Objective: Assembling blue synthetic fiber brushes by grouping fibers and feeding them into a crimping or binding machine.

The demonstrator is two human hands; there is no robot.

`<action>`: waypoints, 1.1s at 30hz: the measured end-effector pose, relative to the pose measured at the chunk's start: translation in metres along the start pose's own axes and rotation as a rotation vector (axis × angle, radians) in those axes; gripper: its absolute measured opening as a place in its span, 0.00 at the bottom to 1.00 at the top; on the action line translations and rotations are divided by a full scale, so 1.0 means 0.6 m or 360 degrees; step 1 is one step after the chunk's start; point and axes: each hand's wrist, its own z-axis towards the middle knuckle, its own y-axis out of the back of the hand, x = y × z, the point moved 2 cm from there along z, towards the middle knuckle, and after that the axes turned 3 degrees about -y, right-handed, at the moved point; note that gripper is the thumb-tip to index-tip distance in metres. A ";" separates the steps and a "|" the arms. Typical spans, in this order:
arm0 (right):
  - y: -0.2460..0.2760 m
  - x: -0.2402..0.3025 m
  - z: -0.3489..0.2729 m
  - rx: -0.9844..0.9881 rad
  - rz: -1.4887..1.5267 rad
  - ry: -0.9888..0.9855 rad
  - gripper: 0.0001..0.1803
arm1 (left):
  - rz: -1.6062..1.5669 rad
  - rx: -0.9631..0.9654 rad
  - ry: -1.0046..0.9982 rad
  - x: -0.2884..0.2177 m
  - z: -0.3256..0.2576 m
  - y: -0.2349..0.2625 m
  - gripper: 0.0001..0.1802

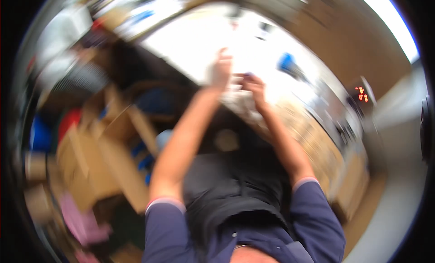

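Observation:
Both of my hands reach forward over the near edge of a bright white tabletop (181,41), and motion blurs them. My left hand (221,72) is raised above the edge; its fingers are too smeared to show whether they grip anything. Close beside it on the right, my right hand (254,87) has its fingers bent in toward the left hand. A small dark shape shows at those fingertips, too blurred to name. Farther right on the table lies a blue object (286,62), its kind unclear.
An opened cardboard box (99,163) stands at the left, near a pink bag-like item (81,220). Brown cardboard-like material (312,129) lies along the right of the table. A device with a red digital display (361,94) is beyond it. Someone in white (68,29) is at the far left.

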 end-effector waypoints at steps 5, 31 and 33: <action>0.046 0.115 -0.046 -0.0608 -0.0872 -0.0048 0.11 | 0.1150 0.0082 -0.0046 -0.040 -0.014 0.044 0.14; 0.348 0.139 0.185 -0.0068 -0.2323 -0.0745 0.31 | 0.1479 0.0159 -0.0437 0.012 -0.033 0.019 0.07; 0.312 0.124 0.201 -0.0070 -0.2392 -0.0749 0.26 | 0.1478 0.0164 -0.0380 0.005 -0.033 0.041 0.07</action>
